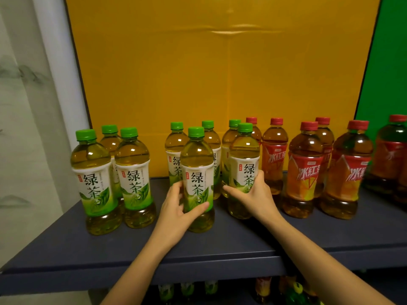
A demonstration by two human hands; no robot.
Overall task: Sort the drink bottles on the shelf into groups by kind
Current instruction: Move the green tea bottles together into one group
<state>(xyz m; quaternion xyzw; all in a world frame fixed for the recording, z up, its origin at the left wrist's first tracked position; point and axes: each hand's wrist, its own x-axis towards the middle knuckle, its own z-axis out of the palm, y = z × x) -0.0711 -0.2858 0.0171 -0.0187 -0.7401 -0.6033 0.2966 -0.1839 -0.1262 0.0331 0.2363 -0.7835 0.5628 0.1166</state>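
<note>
The left hand [176,209] gripped the front green-tea bottle [196,159], thumb across its lower label, fingers behind. The right hand [255,194] clasped the neighbouring green-tea bottle [243,150] likewise.

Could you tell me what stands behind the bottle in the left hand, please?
A rear-left bottle and rear-right bottle, both green tea; the held bottle partly covers both.

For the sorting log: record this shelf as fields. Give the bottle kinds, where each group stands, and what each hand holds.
green-cap bottles: eight, on the left and middle of the shelf
red-cap bottles: at least six, on the right
left hand: grips the middle front bottle, green-cap
right hand: grips the green-cap bottle beside the red ones
mixing: none visible
</note>
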